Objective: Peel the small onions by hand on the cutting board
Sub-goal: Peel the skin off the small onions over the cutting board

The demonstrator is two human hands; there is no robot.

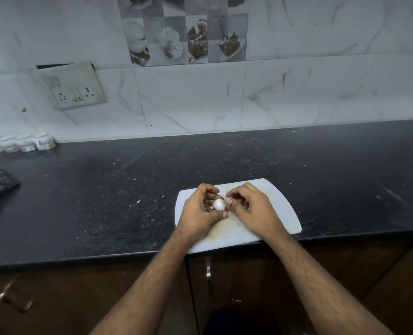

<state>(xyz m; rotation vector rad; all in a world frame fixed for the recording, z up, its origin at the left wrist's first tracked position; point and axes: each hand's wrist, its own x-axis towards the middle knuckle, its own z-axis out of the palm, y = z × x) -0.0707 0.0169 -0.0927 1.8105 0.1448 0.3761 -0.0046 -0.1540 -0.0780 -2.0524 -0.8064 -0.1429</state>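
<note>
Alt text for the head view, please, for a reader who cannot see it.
Two bare hands work a small pale onion over a white cutting board: the left hand holds it and the right hand picks at it. The board lies at the front edge of a dark countertop, below a tiled wall.

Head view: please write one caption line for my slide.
Left hand holds a small pale onion over the white cutting board while right hand picks at it.
</note>
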